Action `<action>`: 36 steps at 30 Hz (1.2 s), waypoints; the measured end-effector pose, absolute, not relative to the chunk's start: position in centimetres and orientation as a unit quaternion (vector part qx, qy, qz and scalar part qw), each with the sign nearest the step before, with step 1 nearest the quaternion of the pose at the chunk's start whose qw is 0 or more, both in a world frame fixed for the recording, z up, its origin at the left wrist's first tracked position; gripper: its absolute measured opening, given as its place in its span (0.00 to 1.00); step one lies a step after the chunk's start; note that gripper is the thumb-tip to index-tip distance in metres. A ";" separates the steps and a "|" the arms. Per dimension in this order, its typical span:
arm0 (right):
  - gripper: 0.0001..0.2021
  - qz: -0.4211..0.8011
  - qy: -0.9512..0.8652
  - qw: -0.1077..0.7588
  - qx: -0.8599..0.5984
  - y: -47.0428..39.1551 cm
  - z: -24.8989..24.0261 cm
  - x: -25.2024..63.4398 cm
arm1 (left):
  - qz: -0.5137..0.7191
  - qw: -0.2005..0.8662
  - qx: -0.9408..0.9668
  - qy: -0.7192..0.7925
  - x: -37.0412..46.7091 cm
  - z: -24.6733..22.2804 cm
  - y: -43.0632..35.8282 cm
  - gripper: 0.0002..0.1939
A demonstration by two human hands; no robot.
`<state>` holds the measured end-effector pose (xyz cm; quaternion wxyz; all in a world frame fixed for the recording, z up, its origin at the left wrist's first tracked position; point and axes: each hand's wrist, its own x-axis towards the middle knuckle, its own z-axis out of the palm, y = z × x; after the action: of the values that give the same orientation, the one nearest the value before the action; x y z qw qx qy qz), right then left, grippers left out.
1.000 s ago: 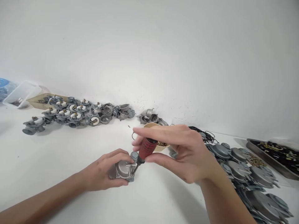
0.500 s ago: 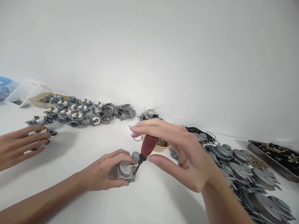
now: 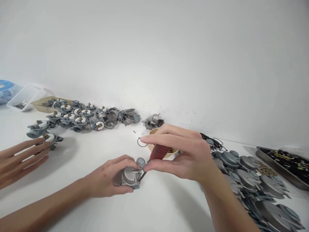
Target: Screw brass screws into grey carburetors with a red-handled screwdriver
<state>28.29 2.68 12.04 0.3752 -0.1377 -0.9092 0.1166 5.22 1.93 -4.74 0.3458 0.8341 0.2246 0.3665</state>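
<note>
My left hand (image 3: 109,177) grips a grey metal carburetor (image 3: 130,176) on the white table, its round bowl facing up. Fingers and thumb close around the left side of the body. In my right hand (image 3: 185,153) is a screwdriver (image 3: 159,151) with a red handle, held between thumb and fingers. Its dark shaft slants down to the carburetor's right edge, where the tip meets a corner of the bowl. Whatever screw sits under the tip is too small to make out. Just behind the screwdriver stands a cream bowl (image 3: 152,132) of small brass-coloured screws, partly hidden by my right hand.
Another person's hand (image 3: 26,159) is beside a carburetor with a white float (image 3: 50,138) at left. Several similar carburetors (image 3: 79,120) line the back. Finished-looking bodies (image 3: 247,178) crowd the right, near a dark tray (image 3: 285,167). A black ring (image 3: 142,142) lies behind the screwdriver.
My right hand has closed its thumb and fingers onto the screwdriver handle, which leans further right. The other person's hand has drawn back from the carburetor at left. My left hand stays still.
</note>
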 end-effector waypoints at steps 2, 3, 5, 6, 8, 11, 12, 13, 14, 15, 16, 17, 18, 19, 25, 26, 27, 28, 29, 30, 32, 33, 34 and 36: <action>0.19 0.122 -0.913 0.364 -0.134 2.7 12.1 28.3 | 0.367 0.345 0.834 0.225 5.2 -4.8 1.9 0.27; 0.20 0.143 -0.917 0.353 -0.122 2.7 12.1 28.3 | 0.365 0.344 0.835 0.227 5.2 -4.8 2.0 0.27; 0.22 0.184 -0.918 0.335 -0.105 2.8 12.2 28.4 | 0.362 0.344 0.835 0.229 5.2 -4.8 2.0 0.27; 0.21 0.188 -0.916 0.338 -0.106 2.9 12.1 28.4 | 0.362 0.345 0.835 0.229 5.2 -4.8 2.0 0.27; 0.19 0.161 -0.911 0.360 -0.120 3.0 12.1 28.5 | 0.361 0.348 0.835 0.228 5.2 -4.8 2.0 0.27; 0.24 0.130 -0.918 0.353 -0.124 3.0 12.1 28.7 | 0.363 0.349 0.834 0.226 5.2 -4.7 2.0 0.26; 0.25 0.144 -0.922 0.341 -0.116 2.9 12.1 28.7 | 0.362 0.347 0.835 0.227 5.2 -4.7 2.0 0.26; 0.24 0.168 -0.923 0.329 -0.106 2.9 12.2 28.7 | 0.362 0.346 0.835 0.228 5.2 -4.7 2.0 0.26; 0.24 0.193 -0.922 0.321 -0.098 2.8 12.2 28.6 | 0.363 0.343 0.835 0.230 5.2 -4.7 2.0 0.26; 0.22 0.211 -0.919 0.320 -0.093 2.8 12.2 28.6 | 0.363 0.341 0.836 0.231 5.2 -4.7 2.0 0.26; 0.20 0.215 -0.915 0.327 -0.092 2.7 12.2 28.5 | 0.363 0.338 0.837 0.231 5.2 -4.7 2.0 0.26; 0.17 0.206 -0.914 0.336 -0.097 2.7 12.2 28.4 | 0.363 0.337 0.838 0.230 5.2 -4.6 1.9 0.26; 0.15 0.188 -0.914 0.346 -0.102 2.8 12.2 28.3 | 0.364 0.336 0.838 0.227 5.3 -4.6 1.9 0.25; 0.14 0.168 -0.914 0.354 -0.105 2.8 12.2 28.2 | 0.365 0.335 0.839 0.224 5.3 -4.6 1.9 0.25; 0.17 0.210 -0.921 0.314 -0.096 2.4 12.5 28.4 | 0.367 0.324 0.840 0.234 5.2 -4.7 2.0 0.25; 0.17 0.221 -0.917 0.316 -0.102 2.3 12.5 28.4 | 0.367 0.325 0.840 0.233 5.2 -4.7 2.0 0.25; 0.17 0.225 -0.912 0.323 -0.112 2.2 12.5 28.5 | 0.366 0.328 0.840 0.230 5.2 -4.7 2.0 0.26; 0.16 0.223 -0.909 0.332 -0.123 2.3 12.4 28.5 | 0.367 0.330 0.839 0.227 5.2 -4.8 2.0 0.26; 0.16 0.217 -0.906 0.338 -0.133 2.3 12.3 28.5 | 0.368 0.331 0.839 0.225 5.3 -4.8 2.0 0.27; 0.16 0.209 -0.905 0.344 -0.139 2.4 12.2 28.5 | 0.369 0.329 0.840 0.224 5.3 -4.8 2.0 0.27; 0.17 0.197 -0.906 0.349 -0.137 2.7 12.1 28.6 | 0.370 0.309 0.844 0.237 5.3 -5.0 1.9 0.25; 0.18 0.194 -0.907 0.350 -0.134 2.8 12.1 28.7 | 0.369 0.287 0.847 0.251 5.2 -5.0 1.8 0.25; 0.18 0.190 -0.907 0.353 -0.130 3.0 12.1 28.9 | 0.370 0.258 0.852 0.265 5.2 -5.1 1.7 0.27; 0.21 0.187 -0.901 0.371 -0.124 3.3 12.4 29.4 | 0.376 0.196 0.859 0.287 4.8 -5.2 1.6 0.37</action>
<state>29.36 3.26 12.38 0.3712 -0.1240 -0.9010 0.1871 4.85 1.61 -5.18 0.1961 0.8588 0.2871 0.3762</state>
